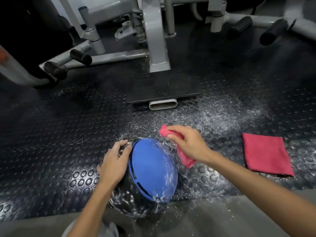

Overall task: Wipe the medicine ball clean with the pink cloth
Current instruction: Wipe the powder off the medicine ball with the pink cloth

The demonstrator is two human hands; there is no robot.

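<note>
Right hand (189, 146) has its fingers curled tight round a bunched-up soft pink cloth (186, 160). The loose end hangs right by the far-right shoulder of the round blue-and-black rubber medicine ball (153, 168), though I can't tell if it's actually touching. Left hand (113, 161) lies with relaxed fingers against the ball's dark left side, steadying it and holding nothing.

The ball sits on the studded black rubber floor mat (68, 134), close in front of the person. White powder (213, 117) is dusted over its right half and the mat around it.

My guess is it's heavy and fairly grippy, but being round it'll roll under a hard wipe, so bracing it low on the left makes sense.

A second folded pink cloth (266, 154) lies flat to the right, well apart. There's open mat either side. The grey steel machine frame (155, 40) and its black foot plate (162, 91) are on the far side.
</note>
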